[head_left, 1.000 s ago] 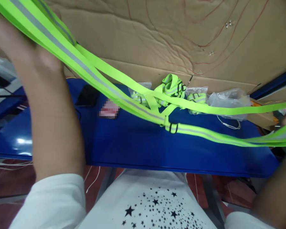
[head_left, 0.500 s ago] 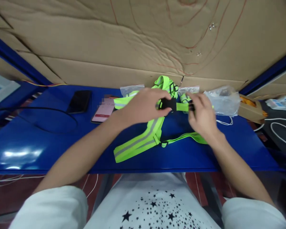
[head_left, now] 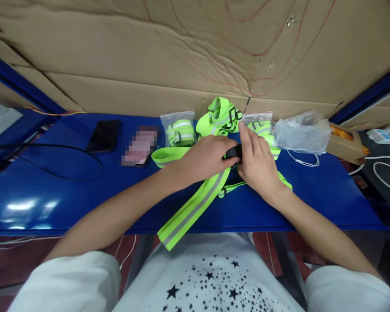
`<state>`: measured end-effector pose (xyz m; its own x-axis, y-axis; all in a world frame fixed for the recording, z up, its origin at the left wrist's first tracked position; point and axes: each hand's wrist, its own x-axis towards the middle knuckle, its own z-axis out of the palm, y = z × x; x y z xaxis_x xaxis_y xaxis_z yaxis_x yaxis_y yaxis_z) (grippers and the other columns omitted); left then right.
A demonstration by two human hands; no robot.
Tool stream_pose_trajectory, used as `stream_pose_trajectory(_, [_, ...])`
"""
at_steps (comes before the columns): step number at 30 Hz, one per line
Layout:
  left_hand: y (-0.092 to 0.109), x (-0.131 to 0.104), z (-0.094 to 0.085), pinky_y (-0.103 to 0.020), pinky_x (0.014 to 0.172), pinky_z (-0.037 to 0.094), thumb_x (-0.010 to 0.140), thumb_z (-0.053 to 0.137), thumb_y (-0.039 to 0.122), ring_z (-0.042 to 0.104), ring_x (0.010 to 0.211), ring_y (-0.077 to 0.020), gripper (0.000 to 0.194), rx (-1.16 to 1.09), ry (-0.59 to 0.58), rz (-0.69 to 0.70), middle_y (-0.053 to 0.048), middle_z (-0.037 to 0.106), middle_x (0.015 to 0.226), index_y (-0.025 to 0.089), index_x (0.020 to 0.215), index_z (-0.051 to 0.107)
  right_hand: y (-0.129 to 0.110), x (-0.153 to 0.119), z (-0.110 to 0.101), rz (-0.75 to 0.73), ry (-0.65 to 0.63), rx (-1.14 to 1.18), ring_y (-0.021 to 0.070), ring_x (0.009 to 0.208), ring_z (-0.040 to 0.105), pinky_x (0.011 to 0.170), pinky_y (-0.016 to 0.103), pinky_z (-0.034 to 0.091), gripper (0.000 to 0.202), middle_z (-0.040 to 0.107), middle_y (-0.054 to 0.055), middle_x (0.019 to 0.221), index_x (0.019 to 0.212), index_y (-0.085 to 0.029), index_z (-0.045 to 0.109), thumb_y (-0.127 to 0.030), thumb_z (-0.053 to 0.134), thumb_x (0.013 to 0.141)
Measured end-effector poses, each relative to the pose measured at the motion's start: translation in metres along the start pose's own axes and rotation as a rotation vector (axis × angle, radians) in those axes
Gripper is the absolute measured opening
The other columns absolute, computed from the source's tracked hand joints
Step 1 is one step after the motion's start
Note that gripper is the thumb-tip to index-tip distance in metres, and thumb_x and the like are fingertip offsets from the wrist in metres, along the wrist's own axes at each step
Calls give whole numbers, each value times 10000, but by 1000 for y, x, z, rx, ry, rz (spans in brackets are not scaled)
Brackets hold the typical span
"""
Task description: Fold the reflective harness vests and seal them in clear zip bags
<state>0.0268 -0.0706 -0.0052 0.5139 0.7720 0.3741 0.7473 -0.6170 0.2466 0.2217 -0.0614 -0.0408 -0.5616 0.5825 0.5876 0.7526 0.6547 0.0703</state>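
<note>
A black plastic buckle (head_left: 233,152) sits between my two hands, partly covered by the fingers. My left hand (head_left: 205,159) pinches it from the left. My right hand (head_left: 258,161) closes on its right side, with the fingertips pointing away from me. A neon-green reflective strap (head_left: 195,209) with a grey stripe runs from under my hands toward me, its folded end past the table's front edge. More of the green webbing loops out left of my left hand and lies right of my right wrist. A bundled green strap (head_left: 218,117) rests just beyond my hands.
On the blue table (head_left: 65,190) lie a black phone (head_left: 103,135), a second phone with a lit screen (head_left: 140,146), and a bagged green strap (head_left: 181,132). At right are a clear plastic bag (head_left: 301,133), a white cable (head_left: 307,162) and a cardboard box (head_left: 346,145). Cardboard (head_left: 117,52) covers the back.
My right hand has moved left, closing up to my left hand at the buckle. The strap's near end has slid toward me over the table edge.
</note>
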Motion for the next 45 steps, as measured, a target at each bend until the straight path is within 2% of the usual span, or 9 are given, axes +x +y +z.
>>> stream_pose_trajectory(6, [-5, 0, 6, -398, 904, 582, 957, 685, 241, 760, 1055, -302, 266, -96, -8, 45, -143, 787, 1165, 117, 1191, 712, 0, 7, -2, -49, -51, 301, 311, 1644, 202, 1272, 594, 360, 965, 103, 64, 1773, 1700, -394, 48, 32, 382, 900])
stream_pose_trajectory(11, [-11, 4, -2, -369, 887, 559, 917, 684, 196, 756, 1017, -276, 242, -191, 32, 3, -114, 801, 1121, 157, 1143, 764, 6, 16, -4, -128, -106, 469, 349, 1663, 97, 1279, 635, 321, 933, 1, 104, 1787, 1704, -333, 79, -78, 545, 937])
stream_pose_trajectory(15, [-27, 8, -25, -323, 833, 531, 820, 802, 300, 737, 901, -231, 267, -465, 10, -96, -40, 813, 999, 192, 1064, 818, 26, 17, -14, -63, -177, 627, 369, 1628, 236, 1293, 637, 275, 1163, 225, 165, 1743, 1701, -297, 106, -389, 858, 820])
stream_pose_trajectory(20, [-34, 8, -40, -346, 868, 559, 780, 866, 413, 728, 1018, -247, 461, -955, -76, -177, -76, 788, 1169, 216, 1191, 797, 43, 16, -31, 57, -312, 1052, 327, 1623, 272, 1293, 561, 319, 1120, 265, 104, 1749, 1649, -334, 314, -615, 887, 729])
stream_pose_trajectory(23, [-23, 6, -37, -351, 931, 572, 771, 891, 422, 700, 1167, -262, 654, -1107, -29, -121, -90, 710, 1355, 268, 1372, 684, 34, 12, -37, 183, -268, 1230, 304, 1546, 424, 1263, 509, 387, 906, 478, 97, 1632, 1506, -299, 530, -549, 912, 723])
stream_pose_trajectory(28, [-2, 3, -25, -309, 853, 585, 800, 864, 443, 728, 1064, -230, 723, -1171, 103, -143, -67, 716, 1232, 297, 1431, 543, 6, 2, -34, 474, -243, 1576, 215, 1031, 741, 978, 404, 606, 677, 742, 44, 1192, 1293, -274, 651, -361, 952, 692])
stream_pose_trajectory(33, [-3, 4, -7, -358, 1026, 534, 857, 782, 582, 682, 1215, -246, 697, -1228, 124, -207, -69, 721, 1177, 286, 1422, 502, 0, 6, -23, 749, -236, 1758, 75, 504, 533, 500, 225, 468, 438, 609, -57, 659, 868, -182, 655, -353, 983, 632])
stream_pose_trajectory(39, [-19, 7, 7, -480, 1088, 516, 596, 992, 497, 636, 1321, -335, 1226, -1204, -35, -172, -140, 635, 1450, 345, 1611, 321, 19, 11, -14, 785, -87, 1794, 67, 552, 525, 515, 200, 452, 404, 573, -61, 656, 875, -188, 669, -380, 964, 676])
stream_pose_trajectory(45, [-10, 6, 7, -436, 1023, 551, 865, 798, 493, 745, 1085, -278, 426, -1185, -168, -89, -117, 791, 1102, 174, 1136, 718, 14, 9, -11, 739, 3, 1631, 107, 538, 557, 590, 284, 538, 394, 651, 5, 669, 760, -171, 708, -519, 893, 759])
